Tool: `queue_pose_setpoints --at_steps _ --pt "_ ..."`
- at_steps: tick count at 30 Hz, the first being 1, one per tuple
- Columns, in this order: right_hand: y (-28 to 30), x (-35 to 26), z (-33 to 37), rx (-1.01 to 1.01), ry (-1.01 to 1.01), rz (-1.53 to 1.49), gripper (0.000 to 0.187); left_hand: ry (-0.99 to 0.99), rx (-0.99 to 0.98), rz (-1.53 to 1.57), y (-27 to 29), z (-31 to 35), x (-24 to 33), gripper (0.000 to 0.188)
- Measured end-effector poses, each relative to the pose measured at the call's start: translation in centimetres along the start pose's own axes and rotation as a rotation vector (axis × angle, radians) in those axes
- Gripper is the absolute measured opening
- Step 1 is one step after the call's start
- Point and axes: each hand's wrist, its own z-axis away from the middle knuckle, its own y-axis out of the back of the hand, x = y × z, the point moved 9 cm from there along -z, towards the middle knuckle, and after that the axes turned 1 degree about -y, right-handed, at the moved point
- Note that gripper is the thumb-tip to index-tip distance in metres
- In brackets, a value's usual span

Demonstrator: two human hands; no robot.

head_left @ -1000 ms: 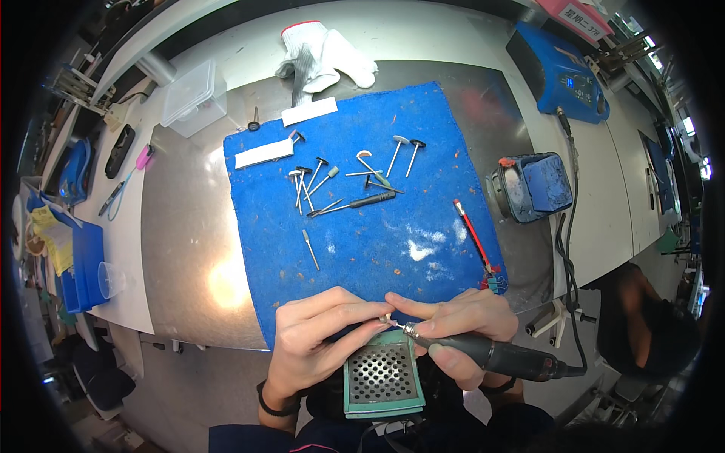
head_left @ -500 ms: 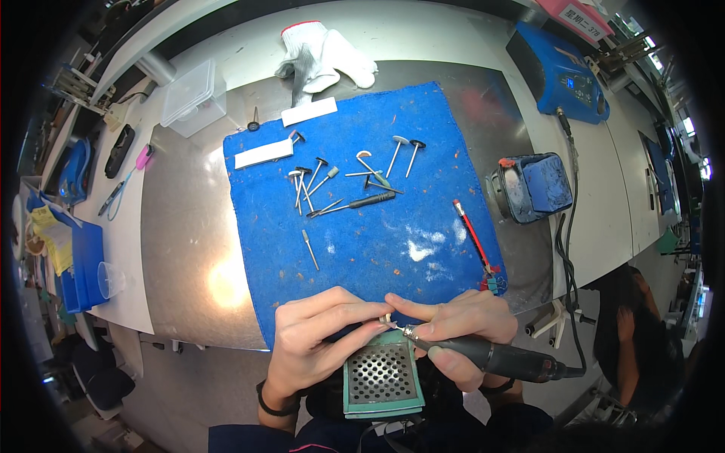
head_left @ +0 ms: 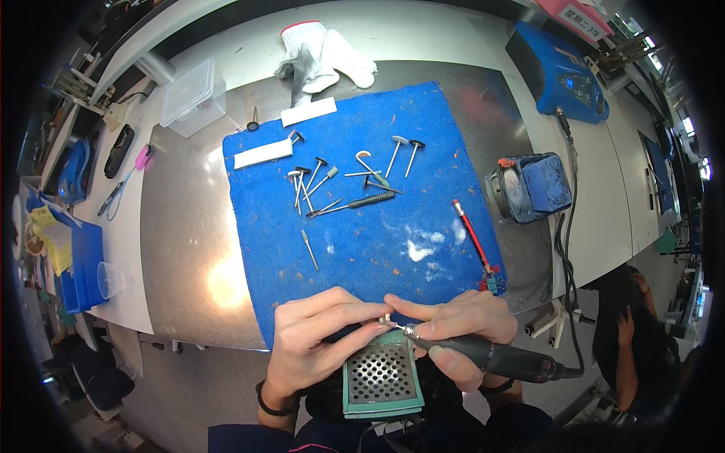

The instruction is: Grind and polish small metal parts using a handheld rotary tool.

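My left hand pinches a small cream-coloured piece between its fingertips; its exact kind is too small to make out. In my right hand is a black rotary handpiece, its metal nose pointing left with the thin bit against or very close to the piece. My right fingertips meet the left ones around it. Just below both hands sits a green-framed tray with a perforated metal grate. A blue cloth lies beyond my hands.
Several mounted burs and polishing discs, a small black-handled screwdriver and a red pencil-like stick lie on the cloth. White powder marks it. A blue control unit stands back right; the handpiece cord runs along the right.
My hands, the piece and the handpiece hold almost the same place. At the far right, another person's hands have shifted slightly.
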Motion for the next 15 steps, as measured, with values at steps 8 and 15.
queue_pose_setpoints --at_steps 8,15 --pt "0.03 0.01 -0.08 -0.007 0.002 -0.001 0.027 -0.008 0.007 -0.002 -0.01 -0.04 -0.02 0.023" --pt "0.09 0.17 0.14 0.008 -0.058 -0.010 0.026 -0.003 0.002 -0.007 0.08 0.03 -0.03 0.023"
